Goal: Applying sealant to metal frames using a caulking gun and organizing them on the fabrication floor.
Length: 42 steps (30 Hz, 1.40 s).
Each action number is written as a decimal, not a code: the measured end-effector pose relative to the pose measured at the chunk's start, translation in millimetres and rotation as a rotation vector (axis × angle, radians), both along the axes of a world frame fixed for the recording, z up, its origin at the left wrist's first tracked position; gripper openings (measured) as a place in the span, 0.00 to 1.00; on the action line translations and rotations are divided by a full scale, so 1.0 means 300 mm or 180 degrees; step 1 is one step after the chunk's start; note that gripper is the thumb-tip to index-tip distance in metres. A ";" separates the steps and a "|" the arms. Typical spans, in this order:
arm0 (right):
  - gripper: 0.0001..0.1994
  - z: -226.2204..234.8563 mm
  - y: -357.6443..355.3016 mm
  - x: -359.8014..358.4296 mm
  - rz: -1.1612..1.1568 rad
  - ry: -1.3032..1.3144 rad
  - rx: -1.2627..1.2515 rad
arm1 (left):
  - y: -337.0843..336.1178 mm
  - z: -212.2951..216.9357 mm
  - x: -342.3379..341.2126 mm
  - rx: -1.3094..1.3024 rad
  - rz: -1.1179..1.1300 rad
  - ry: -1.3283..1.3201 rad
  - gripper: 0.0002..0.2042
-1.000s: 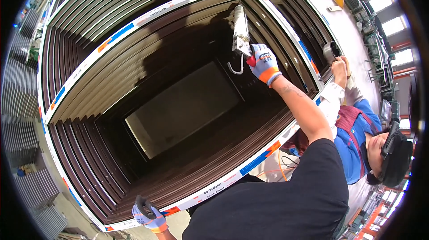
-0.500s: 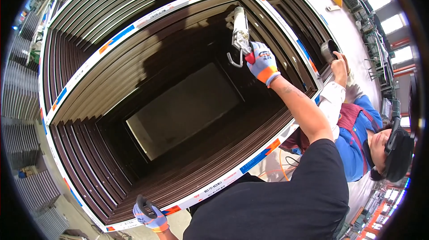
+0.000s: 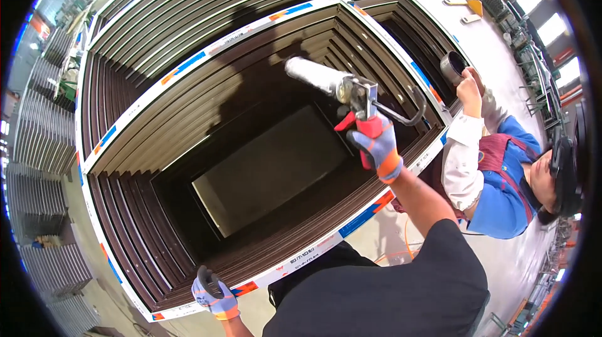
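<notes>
My right hand (image 3: 381, 150), in a grey-blue glove with an orange cuff, grips a caulking gun (image 3: 359, 93) by its red handle. The gun carries a pale cylindrical tube pointing to the far left, and its hooked metal rod sticks out to the right. It is held above the opening of a deep stack of dark brown window frames (image 3: 128, 230). At the near left, my gloved left hand (image 3: 214, 294) is closed over the edge of the top frame (image 3: 295, 266), which is faced with white, blue and orange film; part of its fingers is hard to make out.
On the right a co-worker in a blue top (image 3: 501, 211) holds a round metal cup-like thing (image 3: 451, 67) by the frames' corner. Stacked profiles (image 3: 42, 142) stand at the left. A yellow tool (image 3: 475, 7) lies on the floor at the far right; an orange hose (image 3: 407, 240) runs below.
My right hand has drawn the caulking gun nearer and turned it, so its tube now points left instead of away. My left hand stays at the frame edge. The view has shifted slightly.
</notes>
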State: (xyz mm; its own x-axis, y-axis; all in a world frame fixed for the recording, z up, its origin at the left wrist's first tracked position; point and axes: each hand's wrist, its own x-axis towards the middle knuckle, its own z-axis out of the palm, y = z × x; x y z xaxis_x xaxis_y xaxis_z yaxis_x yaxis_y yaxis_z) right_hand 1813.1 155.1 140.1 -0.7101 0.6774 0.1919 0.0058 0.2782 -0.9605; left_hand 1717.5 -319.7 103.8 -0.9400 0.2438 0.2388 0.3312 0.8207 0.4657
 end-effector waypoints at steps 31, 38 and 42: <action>0.21 0.089 -1.796 -0.209 0.2250 0.1271 -0.2634 | -1.437 -0.220 0.581 0.1462 0.1330 -0.0574 0.14; 0.29 0.081 -2.092 -0.463 0.2937 0.0925 -0.1796 | -1.518 -0.223 0.357 0.1131 0.1154 -0.0321 0.12; 0.24 0.042 -2.395 -0.620 0.3442 0.0810 -0.1600 | -1.608 -0.121 0.186 0.1919 0.1439 -0.0565 0.12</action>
State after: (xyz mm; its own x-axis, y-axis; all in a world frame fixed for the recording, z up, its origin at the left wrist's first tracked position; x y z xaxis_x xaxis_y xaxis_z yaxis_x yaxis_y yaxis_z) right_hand 1627.1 -563.4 152.7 -0.9343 -0.2012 0.2944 -0.2025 -0.3802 -0.9025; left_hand 1773.4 -802.0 67.6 -0.9538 -0.2971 0.0449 -0.0972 0.4462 0.8897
